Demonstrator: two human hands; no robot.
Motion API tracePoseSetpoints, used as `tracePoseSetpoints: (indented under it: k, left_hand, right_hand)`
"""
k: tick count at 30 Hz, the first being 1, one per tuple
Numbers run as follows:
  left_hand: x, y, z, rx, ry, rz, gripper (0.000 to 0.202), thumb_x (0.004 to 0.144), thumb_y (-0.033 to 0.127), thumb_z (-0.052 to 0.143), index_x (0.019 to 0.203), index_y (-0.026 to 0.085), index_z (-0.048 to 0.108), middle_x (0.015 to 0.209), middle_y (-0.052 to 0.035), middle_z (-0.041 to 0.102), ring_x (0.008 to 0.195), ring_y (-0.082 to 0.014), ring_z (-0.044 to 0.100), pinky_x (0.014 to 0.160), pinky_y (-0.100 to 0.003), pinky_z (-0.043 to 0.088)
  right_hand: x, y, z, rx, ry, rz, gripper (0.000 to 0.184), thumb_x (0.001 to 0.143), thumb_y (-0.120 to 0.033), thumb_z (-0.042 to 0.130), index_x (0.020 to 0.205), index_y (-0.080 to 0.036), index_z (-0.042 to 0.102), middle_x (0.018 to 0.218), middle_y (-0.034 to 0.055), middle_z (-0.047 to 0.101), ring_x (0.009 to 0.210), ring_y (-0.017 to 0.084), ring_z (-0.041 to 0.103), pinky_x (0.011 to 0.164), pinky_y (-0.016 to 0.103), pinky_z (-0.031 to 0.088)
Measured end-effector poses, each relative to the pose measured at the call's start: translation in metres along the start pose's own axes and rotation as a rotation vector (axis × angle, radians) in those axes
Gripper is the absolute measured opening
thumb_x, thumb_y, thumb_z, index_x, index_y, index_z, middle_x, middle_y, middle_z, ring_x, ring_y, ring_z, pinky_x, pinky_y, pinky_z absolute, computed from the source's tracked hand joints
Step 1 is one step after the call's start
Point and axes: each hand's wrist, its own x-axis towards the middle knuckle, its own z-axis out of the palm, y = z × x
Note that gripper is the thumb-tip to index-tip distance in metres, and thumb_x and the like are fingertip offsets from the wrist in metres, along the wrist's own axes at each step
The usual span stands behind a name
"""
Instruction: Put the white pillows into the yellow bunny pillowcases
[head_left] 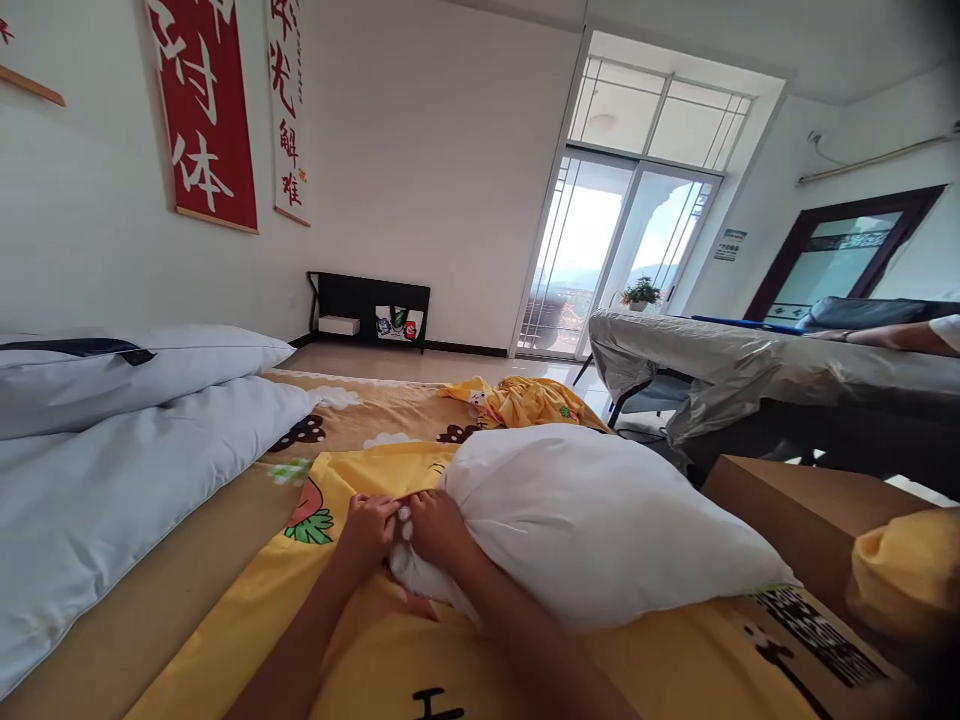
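Note:
A plump white pillow [592,520] lies on a yellow cloth cover [255,590] printed with carrots. My left hand [367,530] is closed on the cover's fabric beside the pillow's near-left end. Close against it, my right hand [437,528] also grips the gathered yellow fabric, its wrist touching the pillow. A bunched white corner shows below and between my hands. The fingertips are partly hidden in the folds, so I cannot tell whether they pinch the white corner too.
White pillows [150,470] are stacked at left. Crumpled yellow cloth [536,400] lies farther back on the patterned bedding. At right are a cardboard box [795,500], a yellow bundle [907,570] and a plastic-covered table [750,360], where another person's hand [885,336] rests.

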Motion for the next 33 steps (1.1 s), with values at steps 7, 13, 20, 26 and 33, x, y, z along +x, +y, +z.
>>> tracePoseSetpoints:
  k: [7,13,20,26,33]
  left_hand:
    - [-0.003,0.000,0.004,0.068,-0.065,-0.004,0.034,0.090,0.020,0.039,0.107,0.018,0.068,0.111,-0.0132,0.067,0.107,-0.0274,0.058,0.099,-0.047,0.030]
    - [-0.001,-0.003,0.005,0.056,-0.069,-0.002,0.037,0.091,0.022,0.037,0.118,0.018,0.063,0.117,-0.0127,0.065,0.112,-0.0279,0.056,0.099,-0.047,0.030]
    - [-0.002,-0.001,0.008,0.113,0.030,0.054,0.029,0.090,0.022,0.042,0.097,0.018,0.070,0.114,-0.0117,0.067,0.111,-0.0279,0.056,0.101,-0.053,0.028]
    - [-0.003,-0.003,0.013,0.201,0.066,0.051,0.029,0.090,0.021,0.044,0.085,0.018,0.072,0.108,-0.0116,0.069,0.110,-0.0292,0.057,0.102,-0.061,0.027]
    - [0.001,-0.011,0.022,0.389,0.097,-0.015,0.035,0.090,0.018,0.045,0.116,0.020,0.068,0.141,-0.0184,0.051,0.133,-0.0376,0.041,0.102,-0.065,0.027]
  right_hand:
    - [-0.069,-0.017,-0.030,-0.023,0.154,-0.244,0.060,0.086,-0.029,0.057,0.142,-0.014,0.042,0.143,0.0165,0.049,0.126,0.030,0.048,0.102,0.045,0.040]
    - [-0.137,0.002,-0.032,-0.127,0.290,-0.205,0.075,0.082,-0.014,0.051,0.153,-0.020,0.026,0.155,0.0176,0.028,0.138,0.038,0.035,0.103,0.053,0.037]
    - [-0.084,0.028,-0.058,0.020,0.069,-0.186,0.055,0.068,-0.015,0.060,0.123,-0.012,0.057,0.147,0.0181,0.044,0.139,0.030,0.035,0.111,0.046,0.030]
    - [-0.008,0.032,-0.041,-0.095,-0.225,-0.183,0.045,0.073,-0.032,0.060,0.113,-0.010,0.061,0.127,0.0204,0.061,0.117,0.032,0.056,0.102,0.049,0.034]
    - [-0.023,0.021,-0.011,-0.072,-0.181,-0.109,0.075,0.072,-0.028,0.056,0.140,-0.003,0.037,0.099,0.0167,0.071,0.087,0.028,0.067,0.087,0.040,0.041]
